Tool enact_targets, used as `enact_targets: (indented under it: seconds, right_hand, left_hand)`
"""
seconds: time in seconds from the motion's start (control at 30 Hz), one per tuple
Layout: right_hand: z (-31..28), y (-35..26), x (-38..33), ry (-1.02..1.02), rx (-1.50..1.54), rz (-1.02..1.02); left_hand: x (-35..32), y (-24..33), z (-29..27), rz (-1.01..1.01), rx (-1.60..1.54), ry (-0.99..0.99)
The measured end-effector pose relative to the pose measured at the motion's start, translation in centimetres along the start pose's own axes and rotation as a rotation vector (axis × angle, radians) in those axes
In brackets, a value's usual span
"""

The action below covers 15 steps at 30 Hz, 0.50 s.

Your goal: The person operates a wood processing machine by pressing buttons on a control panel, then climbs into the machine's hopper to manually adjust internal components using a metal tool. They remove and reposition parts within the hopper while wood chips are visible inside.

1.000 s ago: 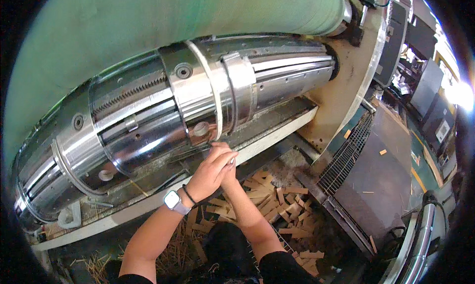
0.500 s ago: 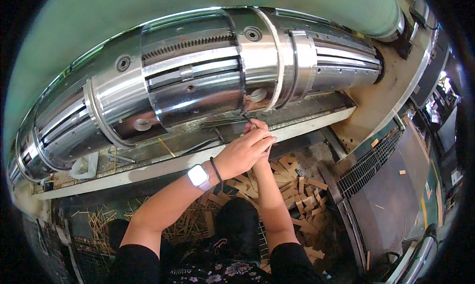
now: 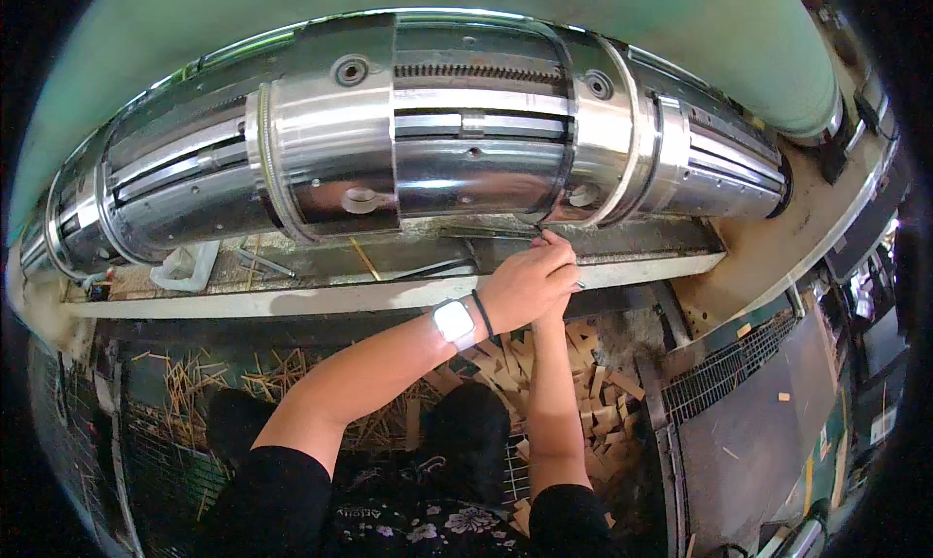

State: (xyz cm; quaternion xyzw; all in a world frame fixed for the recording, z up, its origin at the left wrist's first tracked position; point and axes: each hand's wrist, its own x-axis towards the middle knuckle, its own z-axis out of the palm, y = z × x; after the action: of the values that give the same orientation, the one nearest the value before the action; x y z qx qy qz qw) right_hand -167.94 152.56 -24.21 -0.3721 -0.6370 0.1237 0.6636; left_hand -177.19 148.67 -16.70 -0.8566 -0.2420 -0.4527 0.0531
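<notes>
A long polished steel cylinder (image 3: 476, 182) with collars, slots, a toothed strip and round holes spans the view in front of me. Below its right-hand part, my two hands are together. My left hand (image 3: 533, 281), with a watch and a dark band at the wrist, is closed and lies over the right. A thin metal tool (image 3: 581, 285) sticks out past its knuckles; most of it is covered. My right hand (image 3: 552, 312) comes up from underneath and is largely hidden, its fingers apparently closed. The fingertips are close to the cylinder's lower edge.
A pale-fronted ledge (image 3: 292, 305) runs beneath the cylinder. On it lie a white plastic loop (image 3: 201, 269), metal rods (image 3: 265, 262), a thin wooden stick (image 3: 365, 260) and a dark rod (image 3: 432, 268). Cardboard scraps (image 3: 593, 393) litter the floor; a green roller (image 3: 719, 43) is behind.
The view has shifted left and turned, so the cylinder and hands appear farther right. My hands stay together at the cylinder's lower edge; the tool's end now shows past the left knuckles.
</notes>
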Motion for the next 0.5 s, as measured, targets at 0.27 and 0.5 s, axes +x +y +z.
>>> enact_targets:
  seconds: [0.27,0.5]
  right_hand:
    - [0.8,-0.5,-0.9,-0.058,0.049,0.068]
    - [0.8,0.8,-1.2,-0.073,-0.265,-0.024]
  left_hand:
    - [1.3,0.5,0.8,-0.178,0.063,0.134]
    - [0.5,0.6,0.6,-0.146,-0.002,0.053]
